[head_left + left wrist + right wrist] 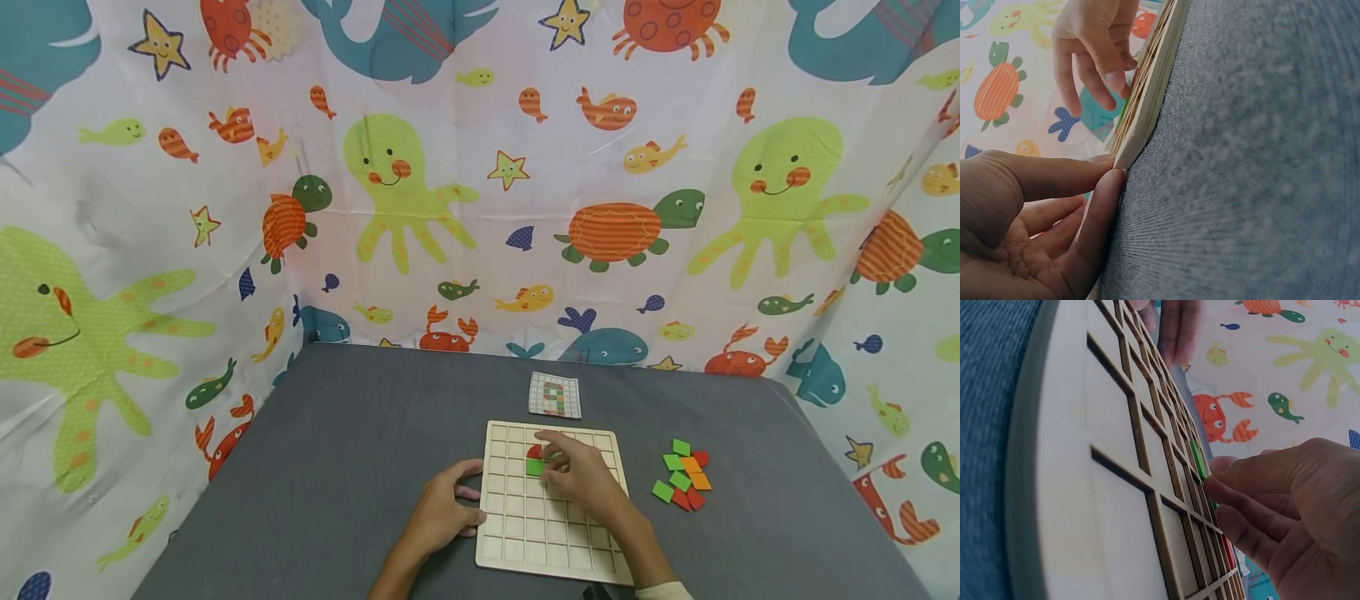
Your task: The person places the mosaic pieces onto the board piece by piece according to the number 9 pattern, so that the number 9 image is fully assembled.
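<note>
A pale wooden grid board (517, 529) lies on the grey table. My left hand (442, 510) holds its left edge; in the left wrist view the thumb and a finger (1107, 194) pinch the board's corner. My right hand (581, 475) is over the board's upper part, its fingertips right at the grid beside a green tile (535, 467) and a red tile (535, 451). In the right wrist view, the right hand's thumb and fingers (1247, 506) are bent loosely at the tiles, and a sliver of green shows by the fingertips.
A small printed pattern card (554, 395) lies behind the board. To the right is a loose group of green, red and orange tiles (680, 481). A cloth with sea animals (480, 250) hangs round the back and sides of the grey table (337, 467).
</note>
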Motion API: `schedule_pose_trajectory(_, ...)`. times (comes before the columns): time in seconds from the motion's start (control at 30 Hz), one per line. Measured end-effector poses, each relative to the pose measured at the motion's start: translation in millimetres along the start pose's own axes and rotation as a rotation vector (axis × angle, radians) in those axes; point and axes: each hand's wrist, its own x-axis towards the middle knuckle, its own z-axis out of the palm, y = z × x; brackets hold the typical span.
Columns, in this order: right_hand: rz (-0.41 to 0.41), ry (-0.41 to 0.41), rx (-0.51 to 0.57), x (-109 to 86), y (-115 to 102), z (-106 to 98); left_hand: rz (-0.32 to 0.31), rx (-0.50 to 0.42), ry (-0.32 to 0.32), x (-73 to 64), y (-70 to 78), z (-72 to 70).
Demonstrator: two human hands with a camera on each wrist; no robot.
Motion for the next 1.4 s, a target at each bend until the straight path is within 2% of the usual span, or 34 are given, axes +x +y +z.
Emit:
schedule_pose_trajectory(0.17, -0.002, -0.001, -0.013, 0.1, -0.1, -1.2, -0.002, -0.001, 0.003, 0.7, -0.2, 0.3)
schedule_pose_trajectory(0.37, 0.036, 0.049, -0.035, -0.8, 2.2, -9.5, 0.003, 0.001, 0.008, 1.1, 0.1, 0.2)
schedule_pose_trajectory(0.53, 0.068, 0.086, -0.033, -3.0, 9.0, -24.2, 0.008, 0.003, 0.009, 0.4, -0.5, -0.2)
schedule_pose_trajectory(0.7, 0.06, 0.116, -0.045, -7.6, 20.5, -40.8, -0.002, 0.038, 0.012, 0.9, -1.6, 0.3)
schedule_pose_trajectory(0.9, 0.083, 0.178, -0.089, -12.3, 32.6, -58.5, -0.005, 0.045, 0.015, 1.2, -1.3, 0.3)
schedule_pose_trajectory(1.23, 0.159, 0.245, -0.099, -23.3, 53.3, -84.5, -0.003, 0.047, 0.013, 1.2, -0.6, 0.0)
schedule_pose_trajectory(1.4, 0.178, 0.267, -0.155, -30.0, 59.4, -94.6, -0.002, 0.059, 0.015, 0.7, -0.4, 1.1)
